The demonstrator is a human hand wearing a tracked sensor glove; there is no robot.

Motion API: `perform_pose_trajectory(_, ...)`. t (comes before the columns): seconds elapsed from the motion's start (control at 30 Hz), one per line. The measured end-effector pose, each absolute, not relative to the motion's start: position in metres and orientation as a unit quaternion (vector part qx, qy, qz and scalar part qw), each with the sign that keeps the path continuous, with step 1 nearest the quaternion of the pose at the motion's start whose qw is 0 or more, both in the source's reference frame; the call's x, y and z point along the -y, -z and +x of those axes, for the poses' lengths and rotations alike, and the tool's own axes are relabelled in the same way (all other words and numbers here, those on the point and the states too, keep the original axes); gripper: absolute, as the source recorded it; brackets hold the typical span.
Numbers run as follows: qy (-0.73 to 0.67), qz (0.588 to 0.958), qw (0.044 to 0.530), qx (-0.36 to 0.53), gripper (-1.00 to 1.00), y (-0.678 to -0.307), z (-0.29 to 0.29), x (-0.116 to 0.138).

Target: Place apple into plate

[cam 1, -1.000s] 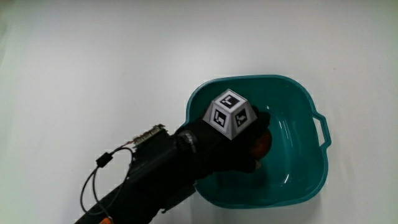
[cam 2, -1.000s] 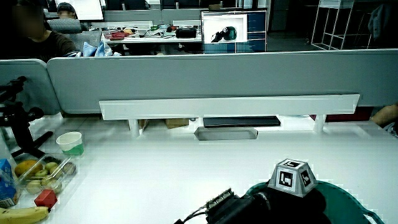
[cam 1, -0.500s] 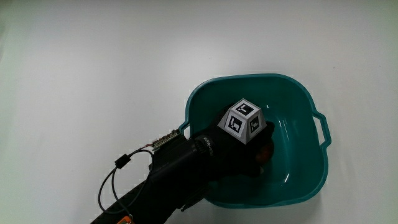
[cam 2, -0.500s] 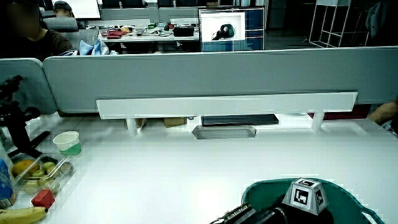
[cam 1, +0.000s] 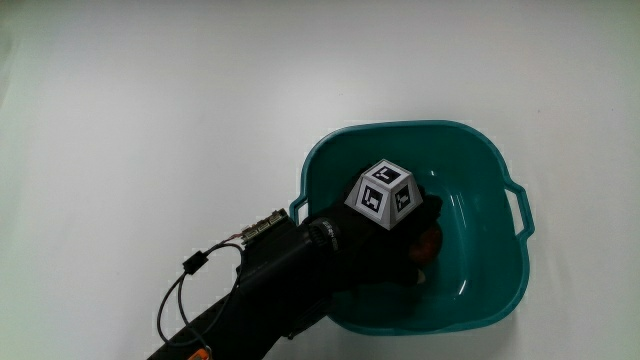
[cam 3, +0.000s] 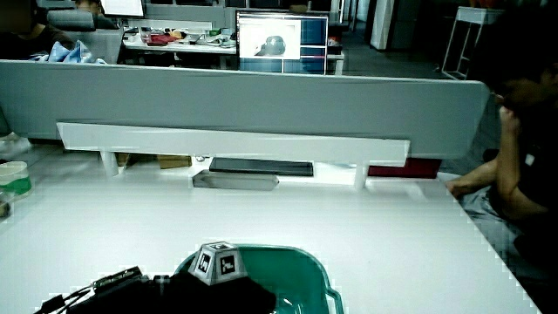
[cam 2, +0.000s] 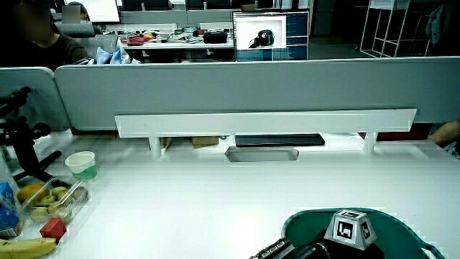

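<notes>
The plate is a teal basin [cam 1: 500, 170] with side handles, standing on the white table near the person. The gloved hand [cam 1: 385, 245] reaches inside it, its forearm crossing the rim nearest the person. The fingers curl over a reddish-orange apple [cam 1: 429, 243], low in the basin and mostly hidden under the glove. The patterned cube [cam 1: 385, 192] sits on the hand's back. In both side views the cube [cam 2: 351, 229] [cam 3: 218, 262] shows just above the basin rim [cam 2: 402, 223] [cam 3: 301, 262]; the apple is hidden there.
A paper cup [cam 2: 81, 165], a clear box of fruit [cam 2: 50, 200], a small red block [cam 2: 52, 229] and a banana [cam 2: 29, 247] lie at the table's edge beside a black stand [cam 2: 21, 144]. A grey tray [cam 2: 260, 153] lies under the low partition [cam 2: 251, 93].
Over the last second the hand slid farther into the basin and sank lower with the apple. In the last half second it has barely moved.
</notes>
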State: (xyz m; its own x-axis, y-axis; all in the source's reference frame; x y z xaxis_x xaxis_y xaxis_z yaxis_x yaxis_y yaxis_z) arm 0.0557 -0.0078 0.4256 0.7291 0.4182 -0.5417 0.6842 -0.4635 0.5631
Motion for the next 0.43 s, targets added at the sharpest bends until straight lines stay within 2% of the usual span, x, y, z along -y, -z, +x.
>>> perform_pose_trajectory(0.3, 0.183, 0.841, 0.389, -0.329, -0.55, -0.419, 0.041, 0.008)
perform_pose_trajectory(0.4, 0.200, 0.843, 0.361, -0.344, -0.68, -0.409, 0.032, 0.011)
perform_pose_trajectory(0.43, 0.213, 0.843, 0.338, -0.361, -0.73, -0.409, 0.028, 0.012)
